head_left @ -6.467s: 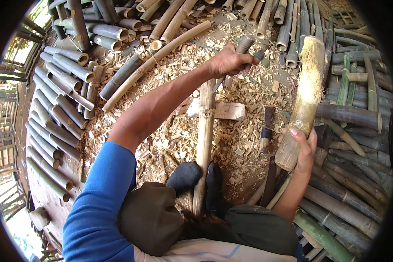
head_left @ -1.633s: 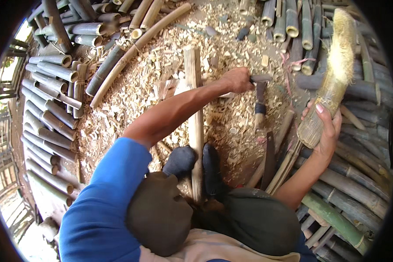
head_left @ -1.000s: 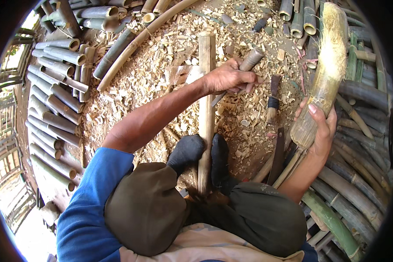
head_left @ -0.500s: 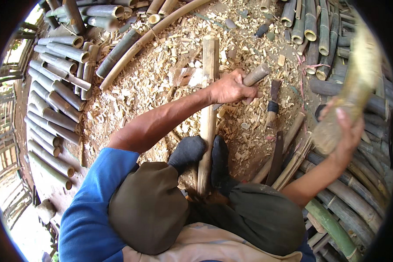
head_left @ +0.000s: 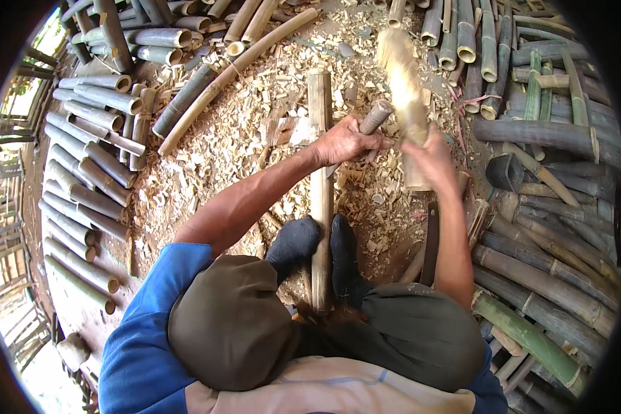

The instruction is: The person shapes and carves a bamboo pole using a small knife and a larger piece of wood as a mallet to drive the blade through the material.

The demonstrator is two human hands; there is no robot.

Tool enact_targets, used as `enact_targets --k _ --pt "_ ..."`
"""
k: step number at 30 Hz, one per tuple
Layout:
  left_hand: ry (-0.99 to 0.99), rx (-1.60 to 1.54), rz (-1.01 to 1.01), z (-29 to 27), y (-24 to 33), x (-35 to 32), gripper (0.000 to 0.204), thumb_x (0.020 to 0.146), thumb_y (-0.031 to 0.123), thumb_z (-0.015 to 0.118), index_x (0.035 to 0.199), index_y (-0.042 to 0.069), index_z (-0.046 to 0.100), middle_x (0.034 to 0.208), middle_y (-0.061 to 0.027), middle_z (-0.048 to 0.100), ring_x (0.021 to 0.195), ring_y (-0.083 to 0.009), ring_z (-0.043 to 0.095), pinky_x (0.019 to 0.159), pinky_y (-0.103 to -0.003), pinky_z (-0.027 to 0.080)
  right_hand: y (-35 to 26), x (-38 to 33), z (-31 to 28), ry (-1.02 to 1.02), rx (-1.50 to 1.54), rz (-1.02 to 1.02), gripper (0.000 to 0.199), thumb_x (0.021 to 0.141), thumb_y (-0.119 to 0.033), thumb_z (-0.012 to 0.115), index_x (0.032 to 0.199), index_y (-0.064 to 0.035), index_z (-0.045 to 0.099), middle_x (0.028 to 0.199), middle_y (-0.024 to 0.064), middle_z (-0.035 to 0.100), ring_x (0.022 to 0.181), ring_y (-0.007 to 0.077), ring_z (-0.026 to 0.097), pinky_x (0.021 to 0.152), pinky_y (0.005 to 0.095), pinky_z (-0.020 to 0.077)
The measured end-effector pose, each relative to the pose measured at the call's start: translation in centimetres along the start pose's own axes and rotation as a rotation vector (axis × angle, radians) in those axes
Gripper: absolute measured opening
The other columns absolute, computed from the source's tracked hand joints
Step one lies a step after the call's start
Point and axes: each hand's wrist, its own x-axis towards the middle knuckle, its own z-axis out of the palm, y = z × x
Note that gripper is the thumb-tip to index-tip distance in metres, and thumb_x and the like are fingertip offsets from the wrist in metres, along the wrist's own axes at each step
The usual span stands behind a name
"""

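— What's nearest you?

— Your two dark-socked feet (head_left: pixel 315 243) clamp a long, pale split bamboo slat (head_left: pixel 320 186) lying over dry, curly shavings (head_left: pixel 214 148).

— And your hands?

— Your left hand (head_left: pixel 345 140) is closed around a grey wooden handle (head_left: pixel 375 117) beside the slat. Your right hand (head_left: pixel 431 153) grips a thick, frayed, blurred club (head_left: pixel 405 96). Beyond lie smooth round bamboo poles (head_left: pixel 90 138).

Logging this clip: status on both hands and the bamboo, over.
Left hand shut on knife handle at the bamboo strip. Right hand shut on wooden mallet, blurred, beside the handle. Socked feet flank the strip. Nothing in the way.
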Motion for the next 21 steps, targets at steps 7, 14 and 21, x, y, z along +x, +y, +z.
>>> enact_targets --k 7,14,21 --pt "0.015 0.086 0.019 -0.5 -0.7 -0.5 0.020 0.095 0.019 0.069 0.097 -0.001 0.074 0.068 -0.0039 0.067 0.055 -0.0089 0.056 0.053 -0.026 0.045 14.2 -3.7 7.5 0.420 -0.214 -0.568 0.045 0.096 -0.020 0.066 0.131 0.0016 0.049 0.122 0.0224 0.056 0.107 0.0342 0.060 0.089 0.0463 0.0486" --pt "0.067 0.107 0.037 -0.7 -0.5 -1.1 0.027 0.093 0.027 0.072 0.080 0.004 0.071 0.064 -0.0019 0.065 0.052 -0.0098 0.056 0.051 -0.028 0.046 27.6 -13.3 15.0 0.280 -0.305 -0.530 0.035 0.093 -0.013 0.066 0.127 -0.0039 0.066 0.116 0.0161 0.067 0.110 0.0324 0.064 0.099 0.0423 0.0491" --pt "0.086 0.128 0.051 -1.0 1.0 -2.6 0.025 0.094 0.029 0.073 0.086 0.005 0.070 0.070 -0.0023 0.066 0.057 -0.0103 0.058 0.053 -0.028 0.047 29.0 -14.2 14.4 0.017 -0.338 -0.357 0.038 0.091 -0.010 0.065 0.128 -0.0047 0.065 0.117 0.0163 0.066 0.111 0.0341 0.064 0.098 0.0435 0.0496"
